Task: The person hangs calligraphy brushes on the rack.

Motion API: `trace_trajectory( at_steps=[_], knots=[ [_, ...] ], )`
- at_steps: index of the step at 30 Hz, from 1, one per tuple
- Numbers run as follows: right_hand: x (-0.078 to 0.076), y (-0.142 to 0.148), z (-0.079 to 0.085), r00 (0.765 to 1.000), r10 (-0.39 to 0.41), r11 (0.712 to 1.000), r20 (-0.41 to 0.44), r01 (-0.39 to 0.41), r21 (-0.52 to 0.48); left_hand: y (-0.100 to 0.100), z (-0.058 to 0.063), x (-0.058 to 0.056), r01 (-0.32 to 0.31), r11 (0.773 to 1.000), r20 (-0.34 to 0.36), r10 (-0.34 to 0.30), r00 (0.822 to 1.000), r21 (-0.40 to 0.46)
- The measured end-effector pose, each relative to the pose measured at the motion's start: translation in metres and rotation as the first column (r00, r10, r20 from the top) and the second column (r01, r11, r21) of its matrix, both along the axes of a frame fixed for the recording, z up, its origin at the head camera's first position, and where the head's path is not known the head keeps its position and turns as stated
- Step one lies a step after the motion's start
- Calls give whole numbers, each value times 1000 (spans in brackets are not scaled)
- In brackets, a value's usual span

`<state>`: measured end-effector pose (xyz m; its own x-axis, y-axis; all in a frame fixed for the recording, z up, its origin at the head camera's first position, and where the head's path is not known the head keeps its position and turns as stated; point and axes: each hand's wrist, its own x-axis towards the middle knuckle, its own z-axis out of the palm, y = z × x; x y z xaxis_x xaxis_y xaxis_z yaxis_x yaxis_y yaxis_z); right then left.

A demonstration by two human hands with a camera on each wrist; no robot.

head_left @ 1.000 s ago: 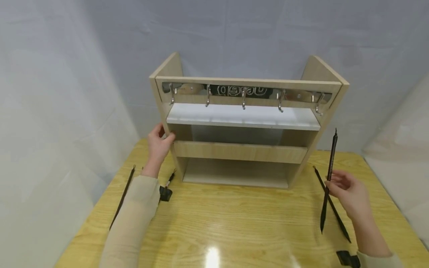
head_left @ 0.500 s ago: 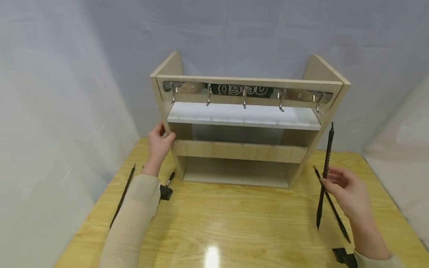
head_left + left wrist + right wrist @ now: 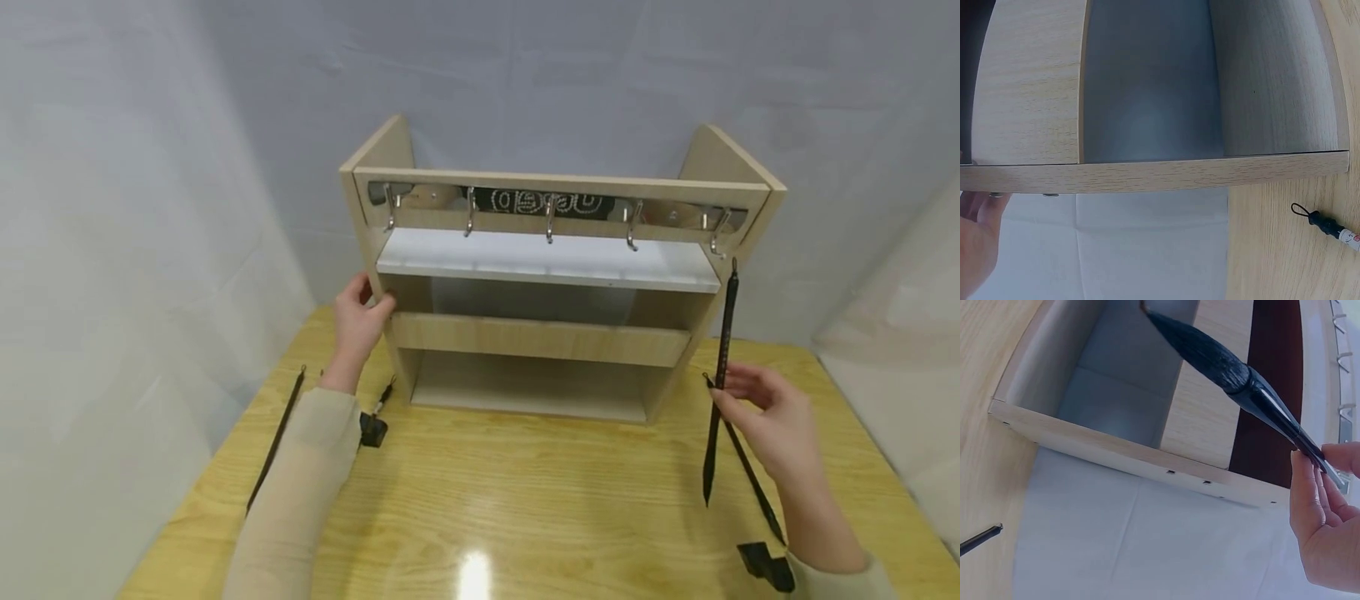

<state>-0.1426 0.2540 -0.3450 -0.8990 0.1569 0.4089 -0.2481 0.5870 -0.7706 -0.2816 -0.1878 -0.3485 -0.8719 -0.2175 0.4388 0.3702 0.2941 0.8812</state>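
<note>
We are pinching the brush [image 3: 724,342] at mid-handle in our right hand [image 3: 772,421], holding it nearly upright above the desk [image 3: 540,492], at the rack's [image 3: 540,339] four o'clock. Its loop [image 3: 735,265] is sitting just below the end hook [image 3: 717,237] in the head view; we cannot tell how far in front. Our left hand [image 3: 362,323] is gripping the rack's side at nine o'clock, which, we judge, is steadying it well. To be working neatly, we should be pinching lightly, pointing the loop to twelve o'clock and minding the other brush [image 3: 750,476] lying on the desk. Ours is looking slim and black, its glossy collar [image 3: 1266,406] gripping dark bristles [image 3: 1199,351] that are tapering to a brownish tip.
</note>
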Motion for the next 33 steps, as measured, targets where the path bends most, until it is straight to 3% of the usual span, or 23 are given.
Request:
trace_trajectory(
  at_steps=[6, 14, 29, 33],
  knots=[
    [2, -3, 6, 1000, 1, 1000, -16, -1, 15, 1, 0, 0, -13, 1000, -41, 12, 999, -9],
    [5, -6, 9, 999, 8, 1000, -44, -7, 28, 12, 21, 24, -5, 1000, -7, 4, 1000, -26],
    [2, -9, 10, 1000, -20, 996, -12, 21, 82, 11, 20, 24, 2, 1000, -3, -2, 1000, -15],
    [0, -9, 10, 1000, -21, 996, -17, 22, 91, 4, 11, 14, 12, 1000, -2, -12, 1000, 9]
  ],
)
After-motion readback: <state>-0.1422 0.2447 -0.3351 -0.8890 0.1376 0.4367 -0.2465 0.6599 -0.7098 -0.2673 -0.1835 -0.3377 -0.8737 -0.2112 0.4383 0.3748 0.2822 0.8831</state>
